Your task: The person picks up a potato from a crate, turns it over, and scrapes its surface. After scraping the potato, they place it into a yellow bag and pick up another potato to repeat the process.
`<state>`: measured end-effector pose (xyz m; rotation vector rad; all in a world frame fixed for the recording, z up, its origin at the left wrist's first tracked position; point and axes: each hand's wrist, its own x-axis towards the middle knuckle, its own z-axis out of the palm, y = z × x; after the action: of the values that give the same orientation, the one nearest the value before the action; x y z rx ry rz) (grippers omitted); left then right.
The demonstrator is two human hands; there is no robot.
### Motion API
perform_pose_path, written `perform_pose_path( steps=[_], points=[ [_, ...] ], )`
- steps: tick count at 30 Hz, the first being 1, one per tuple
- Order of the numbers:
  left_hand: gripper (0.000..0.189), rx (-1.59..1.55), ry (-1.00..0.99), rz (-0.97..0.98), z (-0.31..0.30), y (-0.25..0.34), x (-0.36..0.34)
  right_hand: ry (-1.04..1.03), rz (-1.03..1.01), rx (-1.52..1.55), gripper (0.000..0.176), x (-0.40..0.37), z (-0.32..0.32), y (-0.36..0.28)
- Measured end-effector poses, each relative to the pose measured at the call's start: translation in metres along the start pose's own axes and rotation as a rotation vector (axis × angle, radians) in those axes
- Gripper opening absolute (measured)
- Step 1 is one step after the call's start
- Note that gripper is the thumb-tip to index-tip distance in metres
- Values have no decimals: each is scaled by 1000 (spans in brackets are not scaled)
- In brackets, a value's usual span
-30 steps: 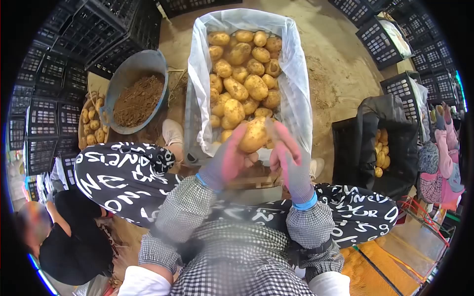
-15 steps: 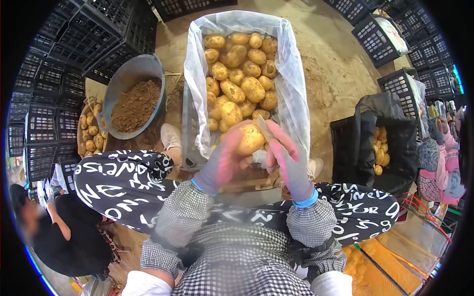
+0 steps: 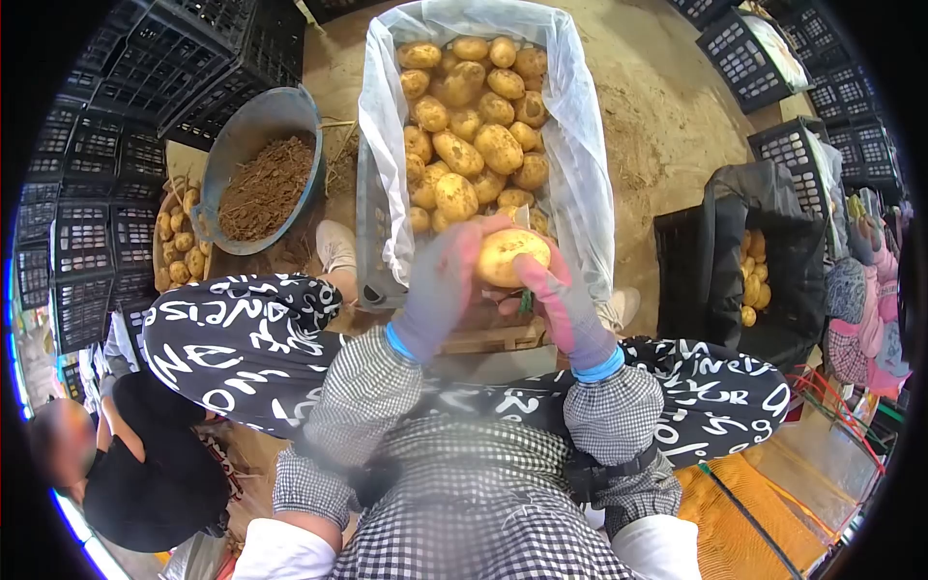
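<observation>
A pale, yellow-brown potato (image 3: pixel 505 253) is held up over the near end of a crate lined with white film. My left hand (image 3: pixel 440 285), in a grey and pink glove, is closed around its left side. On the other side my right hand (image 3: pixel 568 314), gloved alike, presses its thumb on the potato's face. That hand also grips a small knife (image 3: pixel 522 216); the blade shows only partly behind the potato, and a bit of green shows under the fingers. More potatoes (image 3: pixel 462 153), some dusty with soil, fill the lined crate (image 3: pixel 580 145) in front of me.
A blue tub (image 3: pixel 314 164) of soil and debris stands at left, with a container of potatoes (image 3: pixel 179 242) beside it. At right is a black-lined crate (image 3: pixel 706 261) with potatoes. Stacked black crates (image 3: pixel 208 58) line the left. A person in black (image 3: pixel 155 464) sits at lower left.
The potato has turned in my hands and moved slightly right. The knife blade, earlier across its right front, is now mostly behind it. My right thumb has come onto the potato.
</observation>
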<state>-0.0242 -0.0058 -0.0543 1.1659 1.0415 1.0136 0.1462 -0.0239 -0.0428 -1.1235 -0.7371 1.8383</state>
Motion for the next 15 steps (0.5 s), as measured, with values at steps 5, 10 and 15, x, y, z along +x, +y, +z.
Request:
perform_pose_path(
  steps=[5, 10, 15],
  points=[
    [31, 68, 178, -93, -19, 13, 54, 262, -317, 235, 43, -1, -61, -9],
    [31, 847, -342, -418, -72, -52, 122, 469, -754, 803, 47, -26, -203, -55],
    [42, 1188, -871, -804, -75, -176, 106, 631, -909, 668, 47, -48, -238, -46]
  ],
)
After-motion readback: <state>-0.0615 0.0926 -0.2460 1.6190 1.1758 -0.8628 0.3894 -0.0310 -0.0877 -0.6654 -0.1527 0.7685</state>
